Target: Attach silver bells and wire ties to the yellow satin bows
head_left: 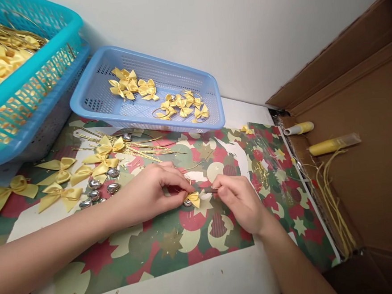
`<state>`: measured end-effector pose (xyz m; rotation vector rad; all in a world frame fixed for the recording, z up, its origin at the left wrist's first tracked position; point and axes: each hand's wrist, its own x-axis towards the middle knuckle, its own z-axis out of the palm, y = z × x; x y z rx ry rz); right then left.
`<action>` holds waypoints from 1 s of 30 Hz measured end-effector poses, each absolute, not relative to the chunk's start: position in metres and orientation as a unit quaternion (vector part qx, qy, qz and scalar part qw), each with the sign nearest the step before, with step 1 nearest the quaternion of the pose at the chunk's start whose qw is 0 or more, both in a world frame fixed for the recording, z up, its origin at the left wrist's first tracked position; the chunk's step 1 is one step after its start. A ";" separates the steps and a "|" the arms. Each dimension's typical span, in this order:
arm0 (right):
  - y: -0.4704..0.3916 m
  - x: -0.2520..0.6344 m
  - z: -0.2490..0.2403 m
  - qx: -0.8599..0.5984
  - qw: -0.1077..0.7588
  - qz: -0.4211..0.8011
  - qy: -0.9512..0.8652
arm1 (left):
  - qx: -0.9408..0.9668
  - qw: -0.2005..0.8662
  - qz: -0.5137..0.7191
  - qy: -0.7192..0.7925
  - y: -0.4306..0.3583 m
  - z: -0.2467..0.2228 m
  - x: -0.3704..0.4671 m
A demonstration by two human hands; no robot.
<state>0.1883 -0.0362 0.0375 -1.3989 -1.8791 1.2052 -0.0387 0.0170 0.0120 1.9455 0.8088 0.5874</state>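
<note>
My left hand [161,185] pinches a small yellow ribbon bow [194,199] low over the patterned sheet. A shiny silver rounded piece [187,202] shows under the bow, and a thin gold loop rises beside my fingertips. From the right, my right hand [242,202] is closed around a thin dark tool [210,190] whose tip points at the bow; its kind is not clear. Left of my hands lie loose yellow bows [60,196], several silver pieces [113,188] and a bundle of gold cords [139,148].
A blue basket [150,124] holding finished-looking looped bows stands behind my hands. At the left, a turquoise basket [42,63] is heaped with bows and cords. Cardboard [359,131] walls the right side, with two yellow tubes [330,145] [300,128] and yellow strings [329,196].
</note>
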 end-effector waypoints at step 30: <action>-0.042 0.172 0.033 -0.605 0.067 0.137 -0.782 | 0.811 0.421 0.223 0.339 0.017 0.009 -0.038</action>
